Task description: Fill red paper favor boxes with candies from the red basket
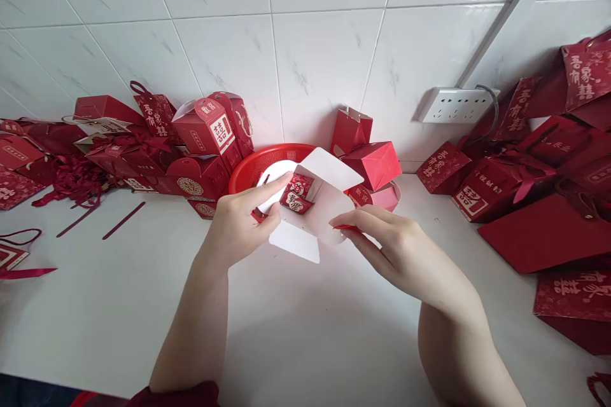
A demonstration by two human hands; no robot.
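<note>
An open gift box (324, 210), white inside, stands tilted between my hands with its flaps spread. Inside it lie red packets (296, 193) with white and gold printing. My left hand (243, 219) pinches the left flap, which has a slot, between thumb and fingers. At the right flap, my right hand (377, 235) has its fingertips closed on the edge, where a small red piece shows; whether that piece belongs to the box I cannot make out. The box's outer walls are mostly hidden.
Behind the box is a red plastic basket (272, 154). Red gift boxes (203, 133) line the wall at left, near tangled ribbons (76, 178); more boxes (506, 184) are piled at right. A white power strip (458, 105) is against the tiled wall.
</note>
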